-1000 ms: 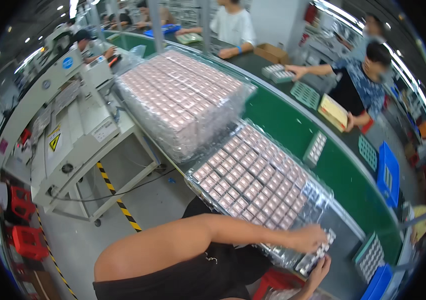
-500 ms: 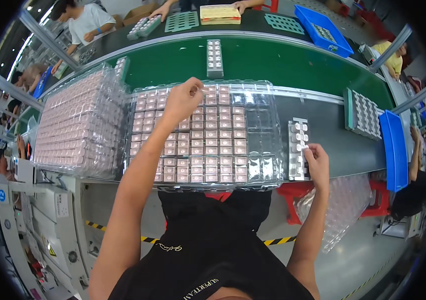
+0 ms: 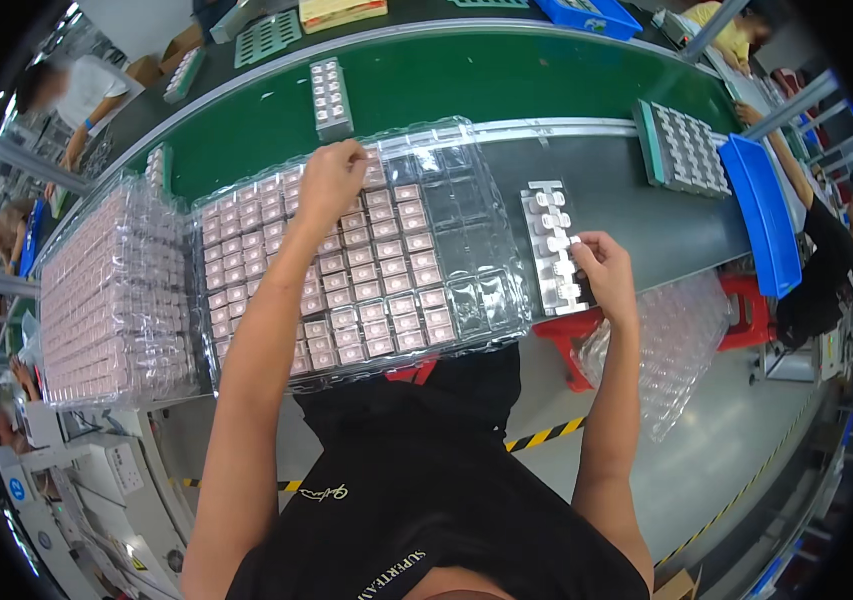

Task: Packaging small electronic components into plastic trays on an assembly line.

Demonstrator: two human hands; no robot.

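- The person's black shirt fills the picture at 6 o'clock, both bare forearms rising from it
- At 5 o'clock, below the counter's near edge, a stack of empty clear trays lies beside a red stool
- The right hand, at 3 o'clock, has its fingers pinched together on the near right edge of a narrow grey fixture strip that lies flat on the grey counter
- The left hand reaches toward 12 o'clock, fingertips bunched down on the small pink parts in the far rows of a big clear blister tray; whether it has one part clamped cannot be told
- That tray's right columns hold empty pockets, its left and middle are full
- At 9 o'clock a tall stack of filled trays stands just beside it
- Beyond, the green conveyor belt carries a small fixture at 12 o'clock
- At 2 o'clock a grey block of parts touches a blue bin
- Other people sit at the far rim, at 10 and 2 o'clock
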